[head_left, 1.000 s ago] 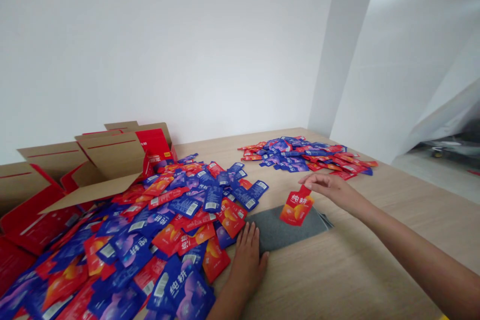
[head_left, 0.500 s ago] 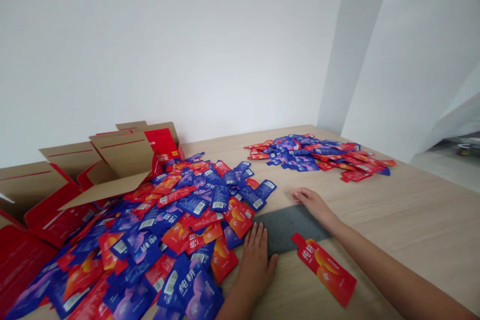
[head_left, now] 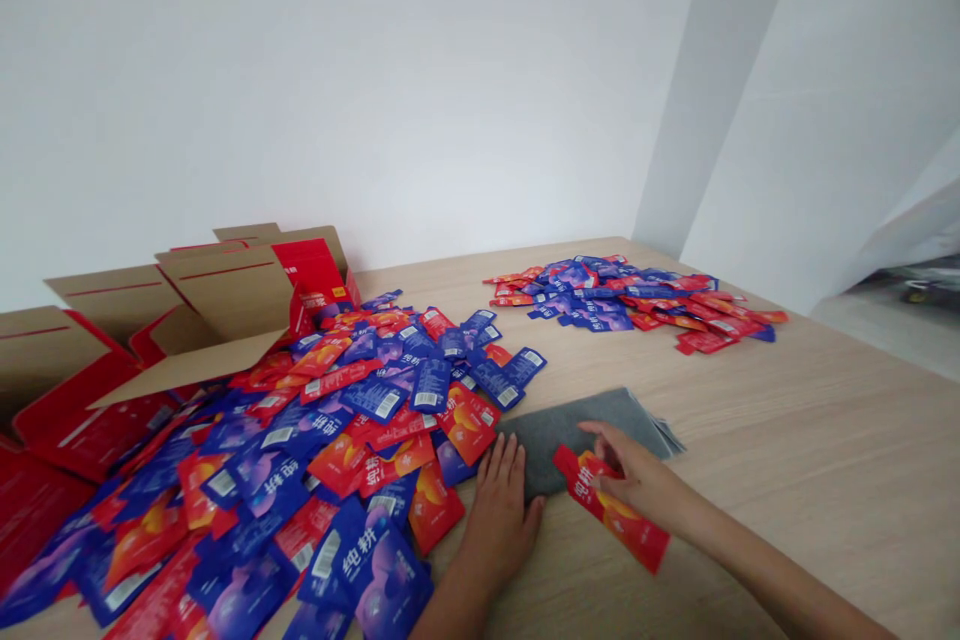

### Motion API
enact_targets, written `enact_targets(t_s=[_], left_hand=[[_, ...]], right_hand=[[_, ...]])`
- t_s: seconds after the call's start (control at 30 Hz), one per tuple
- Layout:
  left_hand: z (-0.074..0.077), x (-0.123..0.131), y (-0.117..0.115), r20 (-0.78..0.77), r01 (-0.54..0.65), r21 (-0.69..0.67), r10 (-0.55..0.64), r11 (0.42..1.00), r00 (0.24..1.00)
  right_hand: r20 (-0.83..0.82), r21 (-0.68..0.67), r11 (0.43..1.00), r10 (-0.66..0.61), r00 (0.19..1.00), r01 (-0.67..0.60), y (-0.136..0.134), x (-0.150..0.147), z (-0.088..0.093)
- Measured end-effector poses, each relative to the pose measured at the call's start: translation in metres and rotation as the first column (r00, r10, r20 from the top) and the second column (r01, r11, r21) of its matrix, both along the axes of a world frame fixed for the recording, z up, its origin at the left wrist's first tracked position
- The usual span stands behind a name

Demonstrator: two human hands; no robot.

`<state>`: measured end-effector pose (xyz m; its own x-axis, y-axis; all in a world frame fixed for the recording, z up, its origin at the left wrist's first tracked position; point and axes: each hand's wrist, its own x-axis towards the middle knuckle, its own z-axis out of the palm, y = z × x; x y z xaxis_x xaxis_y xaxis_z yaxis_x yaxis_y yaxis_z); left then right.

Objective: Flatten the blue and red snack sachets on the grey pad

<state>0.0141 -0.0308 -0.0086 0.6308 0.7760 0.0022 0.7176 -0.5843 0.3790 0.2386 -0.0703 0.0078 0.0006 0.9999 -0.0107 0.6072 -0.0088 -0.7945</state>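
In the head view, the right hand (head_left: 634, 482) has its fingers (head_left: 602, 434) closed on a flat, glossy red sachet (head_left: 616, 512), just above the near edge of a grey felt-like cloth (head_left: 581, 423). The left hand (head_left: 499, 512) lies flat, fingers spread, touching the cloth and beside the big pile of red and blue sachets (head_left: 330, 440). The pale wooden tabletop (head_left: 795, 440) meets white walls; a smaller pile (head_left: 630, 298) lies far back, and open cardboard boxes (head_left: 217, 305) stand at the left.

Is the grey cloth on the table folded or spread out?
Folded. The grey cloth shows several stacked layer edges at its right corner.
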Motion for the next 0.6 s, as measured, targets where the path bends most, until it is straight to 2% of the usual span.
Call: enact_targets(t_s=[0.07,0.13,0.23,0.33,0.47,0.6], left_hand=[[-0.001,0.000,0.001,-0.002,0.006,0.009,-0.006,1.000,1.000],[-0.002,0.000,0.001,-0.007,0.004,0.015,-0.003,1.000,1.000],[-0.001,0.000,0.001,-0.011,-0.002,0.013,0.002,1.000,1.000],[0.001,0.000,0.000,-0.020,0.000,-0.004,0.000,1.000,1.000],[0.002,0.000,-0.001,-0.029,-0.011,-0.011,0.011,1.000,1.000],[0.000,0.000,-0.001,-0.032,-0.004,-0.011,0.004,1.000,0.999]], right_hand=[[-0.157,0.027,0.999,-0.015,0.987,0.019,0.016,0.002,0.002],[-0.196,0.048,0.997,-0.056,0.979,0.067,0.030,0.006,0.003],[0.035,0.187,0.973,-0.142,0.989,0.133,0.043,0.010,-0.006],[0.355,0.331,0.942,-0.176,0.918,0.053,0.045,0.001,-0.026],[0.632,0.321,0.945,-0.166,0.757,-0.061,0.041,-0.030,-0.053],[0.729,0.319,0.938,-0.152,0.667,-0.134,0.038,-0.048,-0.059]])
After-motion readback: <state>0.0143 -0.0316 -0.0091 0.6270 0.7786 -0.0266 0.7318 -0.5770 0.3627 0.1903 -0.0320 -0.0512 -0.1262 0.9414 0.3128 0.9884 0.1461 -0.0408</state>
